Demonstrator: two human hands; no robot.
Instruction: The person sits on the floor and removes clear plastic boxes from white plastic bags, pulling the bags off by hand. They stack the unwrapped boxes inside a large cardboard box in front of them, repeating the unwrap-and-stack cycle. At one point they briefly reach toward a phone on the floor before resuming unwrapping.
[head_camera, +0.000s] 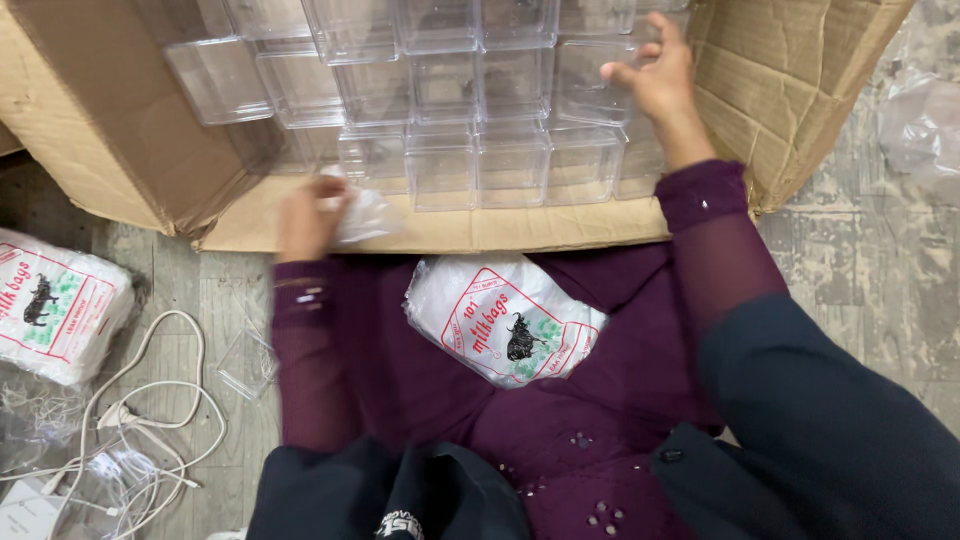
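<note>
Dark sleeves (800, 400) and a purple lap fill the bottom of the view, and a printed pack of plastic bags (503, 318) is laid on that lap. Just beyond it, the left hand (308, 218) is closed around a thin clear plastic bag (368, 215) at the front edge of an open cardboard box (120, 130); the hand is blurred, so the grip looks like a pinch but is not certain. Rows of clear plastic boxes (440, 100) are packed inside. The right hand (655, 75) is spread open, fingers resting on one clear box (585, 85) near the right wall. A second bag pack (55, 305) and white cables (150, 400) are seen on the floor at left.
</note>
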